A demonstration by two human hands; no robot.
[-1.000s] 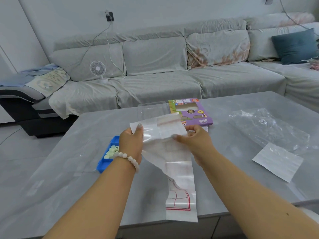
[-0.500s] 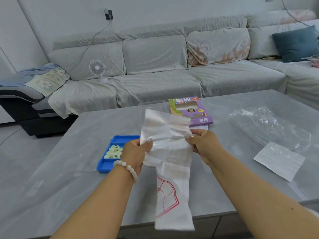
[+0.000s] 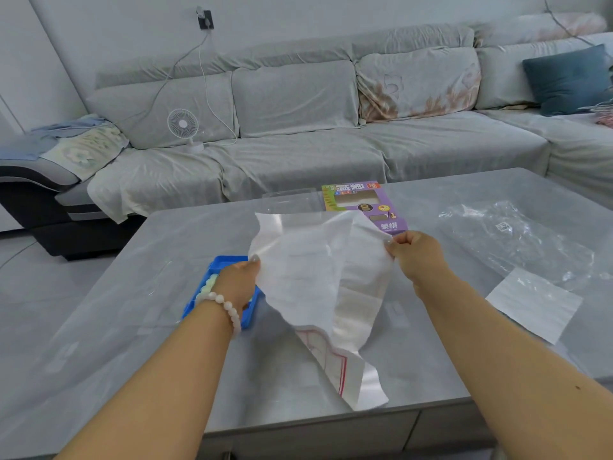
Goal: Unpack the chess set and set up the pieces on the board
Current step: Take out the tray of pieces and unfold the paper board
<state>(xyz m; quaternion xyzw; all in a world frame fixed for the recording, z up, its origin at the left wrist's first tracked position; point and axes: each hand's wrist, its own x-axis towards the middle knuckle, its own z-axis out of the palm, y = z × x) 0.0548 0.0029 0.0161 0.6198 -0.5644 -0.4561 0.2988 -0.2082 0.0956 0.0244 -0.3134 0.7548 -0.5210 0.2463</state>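
Note:
A thin white paper chess board (image 3: 308, 277) with red printed lines hangs partly unfolded above the grey table (image 3: 132, 327). My left hand (image 3: 237, 282) pinches its left edge and my right hand (image 3: 414, 252) pinches its upper right corner. The sheet's lower end droops onto the table near the front edge. A blue tray (image 3: 220, 265) holding several pale round pieces sits under my left hand, partly hidden by it. The purple chess set box (image 3: 365, 204) lies flat beyond the paper.
A crumpled clear plastic bag (image 3: 510, 240) and a white folded sheet (image 3: 534, 307) lie at the right of the table. A clear plastic lid (image 3: 290, 200) stands left of the box. A grey sofa (image 3: 298, 127) with a small fan (image 3: 183, 124) is behind.
My hands have moved apart and spread the paper wider. The left hand went down over the blue tray, the right hand went right, and the sheet's lower part swung.

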